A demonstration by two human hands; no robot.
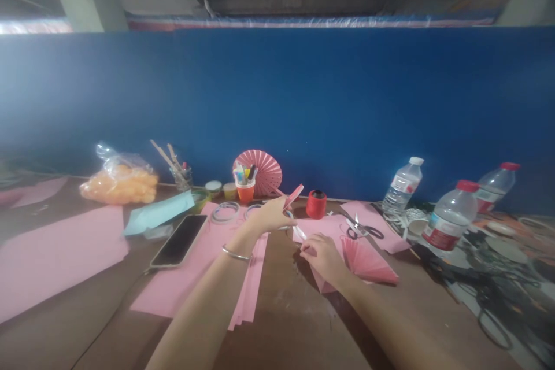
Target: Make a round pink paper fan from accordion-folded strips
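Observation:
My left hand (274, 214) is raised over the middle of the table, its fingers closed round a folded pink paper (294, 196) that sticks up past the knuckles. Beneath those fingers runs a pale, glossy strip (299, 233), perhaps tape; where it starts is hidden. My right hand (323, 255) is low over the table with thumb and forefinger pinched together near the strip's lower end. What the pinch holds is too small to make out. Just right of it lies a pleated pink paper fan (368, 263), partly spread. Black-handled scissors (363, 228) rest on pink paper behind it.
A red thread spool (316, 204), a cup of pens (245, 189) and a round pink paper fan (262, 170) stand at the back. Left are tape rolls (225, 213), a phone (180, 241) and pink sheets (65, 260). Bottles (451, 217) and clutter fill the right.

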